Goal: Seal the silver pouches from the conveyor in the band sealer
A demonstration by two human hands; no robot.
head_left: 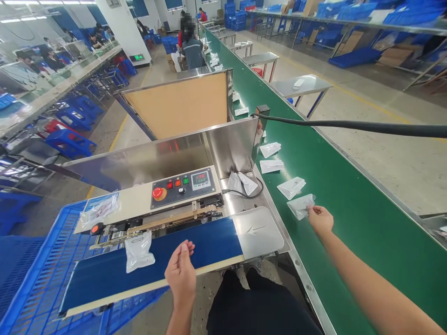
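My right hand (pixel 320 220) pinches a clear plastic pouch (pixel 299 206) at its edge, just above the green conveyor belt (pixel 352 223). Several similar pouches (pixel 291 188) lie in a row on the belt beyond it. My left hand (pixel 179 274) hangs open over the near edge of a band sealer's blue feed belt (pixel 181 251), holding nothing. A filled, sealed-looking pouch (pixel 138 251) rests on that belt, to the left of my left hand. The sealer's control panel (pixel 183 188) has a red stop button and a temperature display.
A stainless steel guard (pixel 230 146) rises behind the sealer, and a black cable (pixel 349 123) crosses above the conveyor. Blue plastic crates (pixel 52 260) sit under the sealer at left. A co-worker (pixel 193 53) stands at the far end of the line.
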